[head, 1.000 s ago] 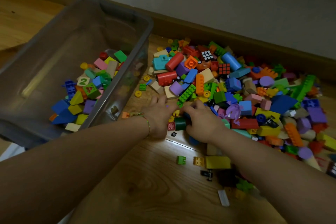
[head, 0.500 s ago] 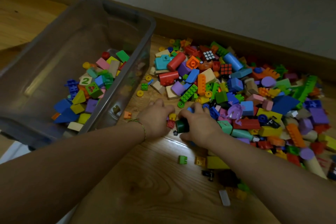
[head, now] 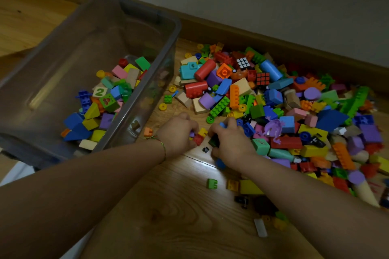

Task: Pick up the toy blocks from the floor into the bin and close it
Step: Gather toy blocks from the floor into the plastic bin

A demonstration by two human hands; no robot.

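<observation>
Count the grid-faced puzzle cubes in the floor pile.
2. The white-faced cube lies near the pile's far edge; the red-and-orange cube sits just nearer and to its right, beside the blue cylinder. Others may be buried under blocks.

The plank floor (head: 168, 206) runs out to a skirting board (head: 273, 42) at the far side. A clear bin (head: 134, 12) stands on it to the left, with a broad heap of toy blocks (head: 273, 111) spread just right of it. A small orange brick (head: 148, 132) lies beside the bin. Nearer, apart from the heap, lie a green brick (head: 211, 183) and a white piece (head: 260, 227).
</observation>
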